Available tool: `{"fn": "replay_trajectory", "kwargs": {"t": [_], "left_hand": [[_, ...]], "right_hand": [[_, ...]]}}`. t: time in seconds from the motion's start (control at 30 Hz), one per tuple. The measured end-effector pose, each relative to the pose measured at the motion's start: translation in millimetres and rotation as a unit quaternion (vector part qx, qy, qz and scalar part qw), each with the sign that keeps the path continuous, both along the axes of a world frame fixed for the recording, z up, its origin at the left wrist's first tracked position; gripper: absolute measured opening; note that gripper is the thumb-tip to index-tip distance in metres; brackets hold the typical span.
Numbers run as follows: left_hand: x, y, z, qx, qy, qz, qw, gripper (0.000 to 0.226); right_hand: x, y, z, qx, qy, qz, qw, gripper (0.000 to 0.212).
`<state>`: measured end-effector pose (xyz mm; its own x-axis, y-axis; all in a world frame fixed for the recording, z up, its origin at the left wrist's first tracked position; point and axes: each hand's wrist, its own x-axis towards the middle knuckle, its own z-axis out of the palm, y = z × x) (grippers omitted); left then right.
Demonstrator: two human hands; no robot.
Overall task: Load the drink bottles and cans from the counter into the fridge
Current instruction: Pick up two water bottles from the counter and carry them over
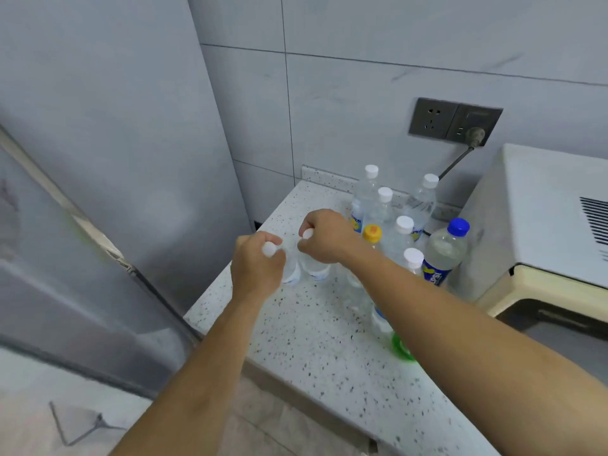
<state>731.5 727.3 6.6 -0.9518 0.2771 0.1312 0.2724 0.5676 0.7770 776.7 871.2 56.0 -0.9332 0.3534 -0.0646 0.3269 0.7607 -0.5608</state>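
Both hands are gripping clear bottles by the neck: the left hand (255,268) holding one bottle (291,269), the right hand (324,236) its neighbour (316,268), apparently still standing on the speckled surface (316,340). Lifting straight up is avoiding the clustered bottles (394,222) beside them.
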Motion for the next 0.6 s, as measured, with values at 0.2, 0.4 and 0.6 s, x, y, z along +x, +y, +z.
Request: {"fn": "replay_trajectory", "kwargs": {"t": [0.2,0.4,0.6], "left_hand": [[26,-24,8,0.02,0.001,-0.033,0.999,0.022],[42,-39,-24,0.09,0.008,-0.026,0.996,0.03],[50,-56,-70,0.157,-0.114,-0.081,0.978,0.071]], "right_hand": [[36,-19,-7,-0.069,0.047,-0.029,0.996,0.01],[61,-34,-42,-0.093,0.168,-0.082,0.978,0.029],[81,-43,-96,-0.228,0.163,-0.12,0.953,0.063]]}}
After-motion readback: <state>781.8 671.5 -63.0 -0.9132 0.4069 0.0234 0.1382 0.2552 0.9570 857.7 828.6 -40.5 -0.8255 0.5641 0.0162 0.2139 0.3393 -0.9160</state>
